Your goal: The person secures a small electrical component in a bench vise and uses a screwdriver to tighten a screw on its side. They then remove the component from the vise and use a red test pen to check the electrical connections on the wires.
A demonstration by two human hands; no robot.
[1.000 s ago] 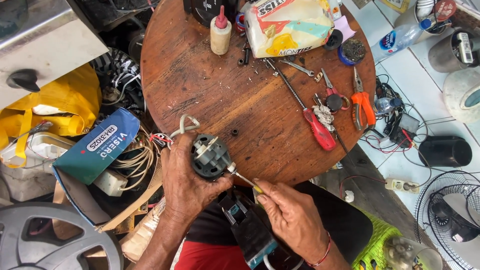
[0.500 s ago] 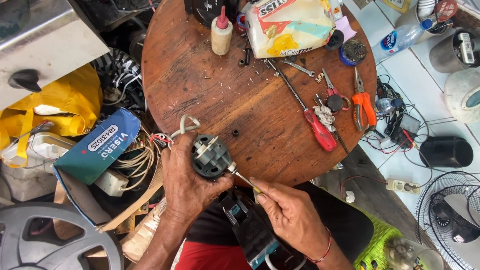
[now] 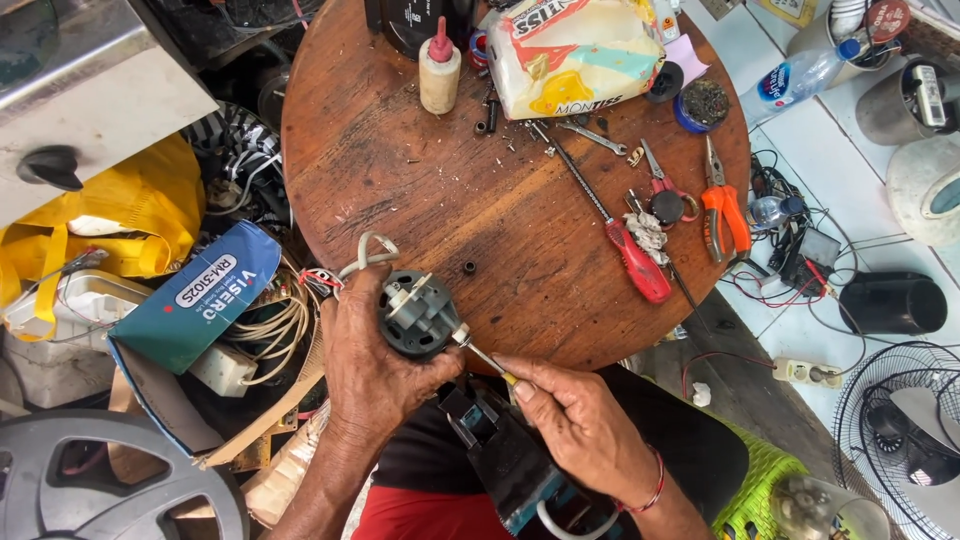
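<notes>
So the left hand [image 3: 375,365] is wrapped tight around a small dark round motor [image 3: 417,315], holding it at the near edge of the round wooden tabletop [image 3: 420,190]. The right hand [image 3: 580,420] is pinched shut on a thin screwdriver [image 3: 487,358], tip right at the motor's side.

Packaging-wise: a crumpled white tissue pack [image 3: 575,52] with yellow and teal patches lies at the far edge of the tabletop, a cream squeeze bottle [image 3: 438,68] with a red cap just left of it. A blue cardboard box [image 3: 190,305] with a white oval label lies off to the left, below the tabletop, beside a yellow bag [image 3: 120,215]. A red-handled screwdriver [image 3: 615,225] lies to the right.
</notes>
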